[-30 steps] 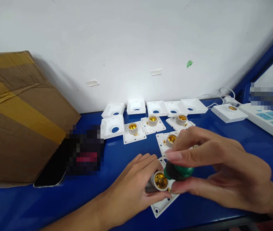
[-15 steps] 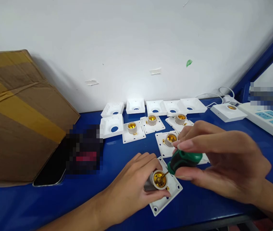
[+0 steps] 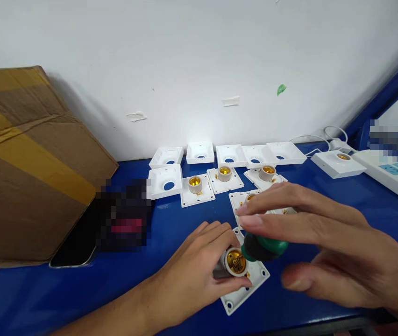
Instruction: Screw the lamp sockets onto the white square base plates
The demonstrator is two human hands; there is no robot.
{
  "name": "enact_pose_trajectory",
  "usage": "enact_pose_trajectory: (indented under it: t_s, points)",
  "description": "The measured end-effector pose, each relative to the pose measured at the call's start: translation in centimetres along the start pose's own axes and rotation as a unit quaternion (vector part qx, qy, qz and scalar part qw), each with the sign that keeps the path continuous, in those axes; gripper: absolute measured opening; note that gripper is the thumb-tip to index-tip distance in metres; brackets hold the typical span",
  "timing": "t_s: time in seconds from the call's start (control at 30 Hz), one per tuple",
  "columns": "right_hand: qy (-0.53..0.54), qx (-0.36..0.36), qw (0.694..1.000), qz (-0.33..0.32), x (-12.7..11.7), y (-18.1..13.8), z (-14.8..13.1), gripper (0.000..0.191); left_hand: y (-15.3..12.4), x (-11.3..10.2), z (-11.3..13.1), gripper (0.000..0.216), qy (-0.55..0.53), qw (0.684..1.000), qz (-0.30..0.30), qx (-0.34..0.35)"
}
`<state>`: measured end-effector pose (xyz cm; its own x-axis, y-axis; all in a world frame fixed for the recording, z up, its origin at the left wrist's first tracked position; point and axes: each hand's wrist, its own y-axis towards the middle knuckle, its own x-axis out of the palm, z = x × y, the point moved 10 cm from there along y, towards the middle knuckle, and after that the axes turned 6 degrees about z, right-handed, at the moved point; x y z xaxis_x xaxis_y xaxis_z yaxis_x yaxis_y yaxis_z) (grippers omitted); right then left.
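My left hand (image 3: 204, 261) is closed round a lamp socket (image 3: 236, 262) with a brass-coloured inside, mounted on a square white base plate (image 3: 232, 301). Into that socket points a short screwdriver (image 3: 267, 247) with a green and black handle; its tip is hard to make out. My right hand (image 3: 328, 242) keeps the handle under its outstretched fingers, while the thumb stands apart from it. Behind the hands lie more base plates with sockets, such as one base plate (image 3: 198, 199) at the left and another base plate (image 3: 225, 185) beside it.
Several white square covers with round holes, among them a cover (image 3: 166, 179), line the wall. An assembled lamp holder (image 3: 335, 168) and a power strip (image 3: 395, 175) are at the right. A cardboard box (image 3: 34, 186) stands left, beside a phone (image 3: 74, 249) on the blue table (image 3: 122, 284).
My right thumb has come off the screwdriver handle and the fingers have opened and reached further left over it. My left hand still grips the socket. The view has shifted slightly.
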<state>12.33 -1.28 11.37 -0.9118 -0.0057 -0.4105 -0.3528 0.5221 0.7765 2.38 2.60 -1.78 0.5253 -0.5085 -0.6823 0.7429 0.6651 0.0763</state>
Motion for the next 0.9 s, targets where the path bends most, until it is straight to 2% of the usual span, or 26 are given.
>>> enact_pose_trajectory:
  t_s: [0.07, 0.17, 0.27, 0.37, 0.47, 0.53, 0.63, 0.77, 0.83, 0.9]
  points:
    - [0.039, 0.018, 0.999, -0.024, 0.5, 0.1, 0.2, 0.032, 0.0, 0.0, 0.0, 0.034, -0.005, 1.000, -0.004, -0.001]
    - [0.065, 0.022, 0.997, 0.038, -0.2, 0.2, 0.2, 0.033, 0.0, -0.1, 0.0, 0.029, -0.013, 1.000, 0.002, -0.004]
    - [0.011, 0.000, 0.997, 0.080, -0.8, 0.0, 0.2, 0.037, 0.0, -0.3, 0.0, 0.020, -0.009, 1.000, 0.012, -0.004]
    - [-0.005, -0.018, 0.999, 0.046, -0.5, -0.1, -0.1, 0.030, 0.0, -0.4, 0.0, 0.022, 0.002, 1.000, 0.019, -0.007]
    - [0.051, 0.009, 0.999, 0.012, -0.2, 0.1, -0.1, 0.029, 0.0, -0.4, 0.0, 0.026, 0.014, 1.000, 0.017, -0.004]
    - [0.056, 0.026, 0.998, 0.016, -0.2, 0.2, -0.2, 0.027, 0.0, -0.4, 0.1, 0.026, 0.018, 1.000, 0.013, 0.003]
    - [-0.003, 0.030, 0.998, 0.046, -0.6, 0.1, 0.1, 0.023, 0.1, -0.4, 0.2, 0.026, 0.019, 1.000, 0.014, 0.008]
    - [-0.041, -0.020, 0.994, 0.097, -1.6, -0.3, -0.2, 0.032, 0.0, -0.4, 0.2, 0.033, 0.015, 1.000, 0.020, 0.015]
    - [-0.024, -0.002, 0.995, 0.096, -1.8, -0.5, 0.2, 0.031, 0.0, -0.5, 0.2, 0.031, 0.009, 1.000, 0.023, 0.015]
    - [0.029, 0.014, 0.998, 0.046, -1.0, -0.6, 0.0, 0.027, 0.1, -0.5, 0.2, 0.028, 0.004, 1.000, 0.023, 0.012]
